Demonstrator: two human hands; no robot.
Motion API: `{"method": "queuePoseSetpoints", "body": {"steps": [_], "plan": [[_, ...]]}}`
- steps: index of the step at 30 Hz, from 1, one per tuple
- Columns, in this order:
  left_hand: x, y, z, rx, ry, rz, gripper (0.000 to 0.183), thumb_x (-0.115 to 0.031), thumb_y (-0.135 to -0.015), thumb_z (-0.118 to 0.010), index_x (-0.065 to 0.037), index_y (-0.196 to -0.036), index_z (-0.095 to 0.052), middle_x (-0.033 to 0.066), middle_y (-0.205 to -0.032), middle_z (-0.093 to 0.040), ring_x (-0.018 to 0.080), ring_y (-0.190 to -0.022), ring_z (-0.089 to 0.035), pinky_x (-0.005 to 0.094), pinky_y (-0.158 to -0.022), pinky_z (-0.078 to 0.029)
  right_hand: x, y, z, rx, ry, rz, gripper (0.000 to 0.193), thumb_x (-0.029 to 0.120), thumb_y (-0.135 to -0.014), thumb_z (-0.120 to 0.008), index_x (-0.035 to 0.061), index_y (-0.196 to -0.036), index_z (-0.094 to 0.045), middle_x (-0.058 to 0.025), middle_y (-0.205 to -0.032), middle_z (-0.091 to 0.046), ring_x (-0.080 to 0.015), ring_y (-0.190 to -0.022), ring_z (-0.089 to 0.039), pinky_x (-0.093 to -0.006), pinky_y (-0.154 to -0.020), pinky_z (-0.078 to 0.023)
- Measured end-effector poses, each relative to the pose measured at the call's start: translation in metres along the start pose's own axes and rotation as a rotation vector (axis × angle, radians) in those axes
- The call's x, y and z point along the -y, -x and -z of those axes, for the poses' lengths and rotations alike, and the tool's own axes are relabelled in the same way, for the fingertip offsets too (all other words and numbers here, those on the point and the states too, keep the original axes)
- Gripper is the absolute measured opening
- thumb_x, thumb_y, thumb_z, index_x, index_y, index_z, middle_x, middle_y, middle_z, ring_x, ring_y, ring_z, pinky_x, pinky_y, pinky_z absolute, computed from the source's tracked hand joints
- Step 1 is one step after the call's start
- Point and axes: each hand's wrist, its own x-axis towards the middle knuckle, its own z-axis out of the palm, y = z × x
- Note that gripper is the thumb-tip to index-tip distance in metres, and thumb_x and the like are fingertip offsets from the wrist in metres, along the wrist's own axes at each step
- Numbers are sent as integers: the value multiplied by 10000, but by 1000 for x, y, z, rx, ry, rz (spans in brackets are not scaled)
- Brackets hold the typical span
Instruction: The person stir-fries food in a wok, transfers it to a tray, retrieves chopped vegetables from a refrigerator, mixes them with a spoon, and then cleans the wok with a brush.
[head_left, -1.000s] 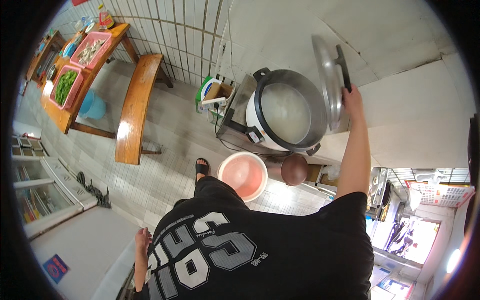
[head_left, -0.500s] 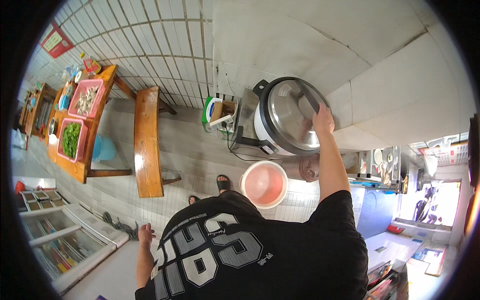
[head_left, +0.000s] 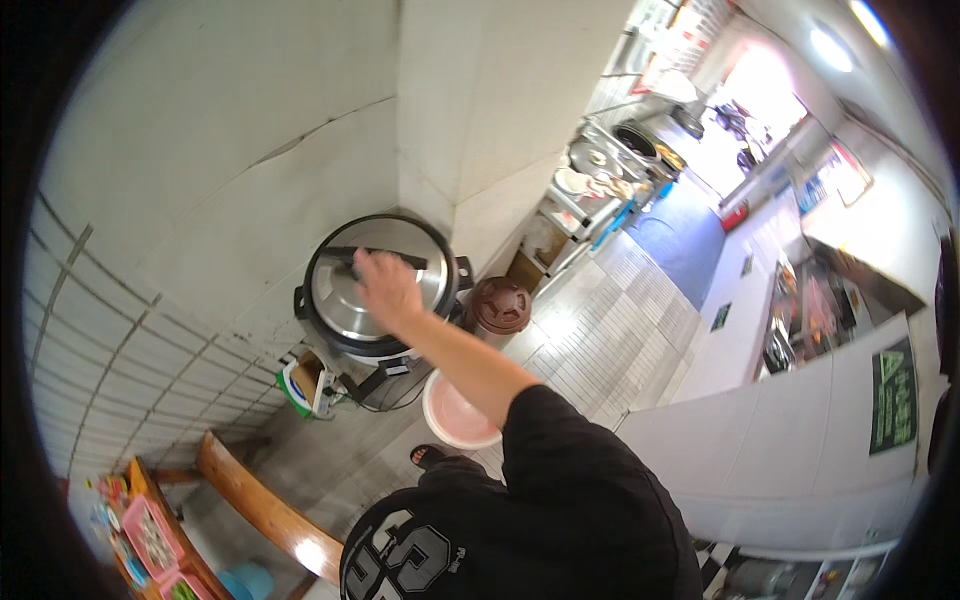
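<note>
A large electric cooker (head_left: 318, 328) with a round steel lid (head_left: 335, 300) stands against the wall, lid in place. Across the lid runs a black bar handle (head_left: 408, 261). My right hand (head_left: 390, 290) is over the left and middle part of this handle, arm stretched from below. Its fingers are smeared by motion, so whether they grip the bar or only rest on it is unclear. My left hand is out of the picture.
A pinkish tub (head_left: 455, 410) stands on the floor below my forearm. Beside the cooker are a brown lidded bin (head_left: 502, 305) and an opened box (head_left: 305, 380). A wooden bench (head_left: 265, 510) and a table with pink baskets (head_left: 150, 540) are at lower left. A metal rack (head_left: 600, 205) stands farther right.
The view has turned to the right, so the cooker now appears farther left. My right hand has shifted along the lid handle from its end. My left hand has left the picture.
</note>
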Motion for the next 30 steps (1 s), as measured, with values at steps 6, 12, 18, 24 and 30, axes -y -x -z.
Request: {"method": "queuePoseSetpoints", "body": {"steps": [6, 12, 18, 24, 30], "plan": [[-21, -46, 44, 86, -213, -154, 420, -328, -947, -482, 73, -1039, -566, 173, -819, -647, 229, -655, -638, 322, -503, -512, -7, 232, -18, 383, -183, -45, 406, 348, -903, -529, 147, -1256, -523, -152, -1025, -610, -329, -922, -617, -449, -761, -499], [-73, -97, 79, 215, -476, -393, 416, -331, -946, -485, 68, -1017, -576, 169, -808, -651, 227, -647, -639, 326, -518, -508, -40, 544, 49, 1058, -31, -854, 389, 322, -884, -530, 102, -1201, -578, -143, -1217, -599, -315, -1152, -556, -470, -919, -462], [-157, -85, -2, 402, -854, -654, 412, -334, -946, -487, 63, -995, -586, 165, -797, -655, 224, -640, -640, 331, -532, -505, 17, 735, 93, 847, -225, -1450, 354, 299, -851, -522, 95, -1117, -636, -141, -1157, -634, -316, -1105, -583, -448, -899, -473], [-184, 7, -160, 582, -1150, -895, 410, -337, -945, -490, 58, -974, -595, 161, -785, -658, 222, -633, -640, 335, -547, -501, 48, 833, 110, 334, -428, -1772, 391, 334, -849, -510, 175, -1189, -617, -101, -1217, -609, -300, -1134, -568, -450, -926, -461], [-137, 126, -328, 760, -1430, -1082, 409, -341, -945, -493, 53, -952, -605, 157, -774, -662, 219, -626, -641, 340, -561, -497, 72, 979, 167, 242, -515, -1937, 396, 337, -857, -500, 116, -1164, -615, -130, -1188, -619, -311, -1124, -576, -462, -919, -464]]}}
